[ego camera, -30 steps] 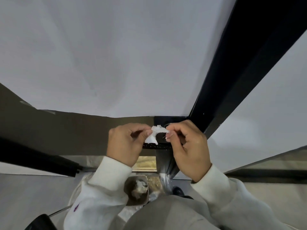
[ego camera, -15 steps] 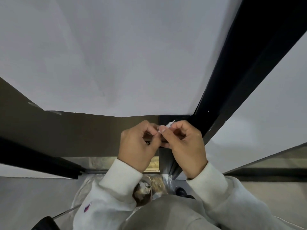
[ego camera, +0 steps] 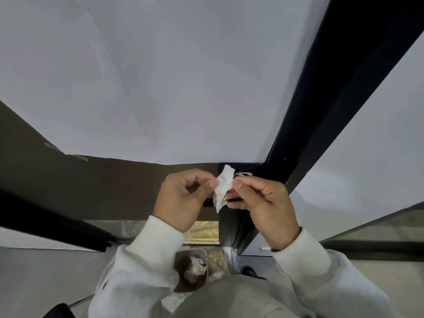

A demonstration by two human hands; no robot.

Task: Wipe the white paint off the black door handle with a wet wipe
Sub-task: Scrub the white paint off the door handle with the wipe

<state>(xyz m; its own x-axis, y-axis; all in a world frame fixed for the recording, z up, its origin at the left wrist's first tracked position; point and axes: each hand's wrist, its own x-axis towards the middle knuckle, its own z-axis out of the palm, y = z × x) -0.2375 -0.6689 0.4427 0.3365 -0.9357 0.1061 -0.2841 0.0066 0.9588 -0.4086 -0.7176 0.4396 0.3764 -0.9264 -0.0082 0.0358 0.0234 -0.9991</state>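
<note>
A small white wet wipe (ego camera: 222, 188) is held spread between both hands in front of the door. My left hand (ego camera: 183, 198) pinches its left edge with thumb and forefinger. My right hand (ego camera: 263, 203) pinches its right edge. The wipe shows a few faint marks. Behind it the black door handle (ego camera: 207, 202) is mostly hidden; only a short dark piece shows between my hands, and a round black fitting with white marks (ego camera: 243, 173) shows above my right hand.
A white sheet (ego camera: 160, 88) covers the door above a brown band (ego camera: 91, 180). The black door frame (ego camera: 321, 111) runs up to the right. On the floor below stands a brown bin (ego camera: 181, 283) with crumpled wipes.
My hands were pressed together with the wipe bunched up. They have moved apart and the wipe is now unfolded flat between them.
</note>
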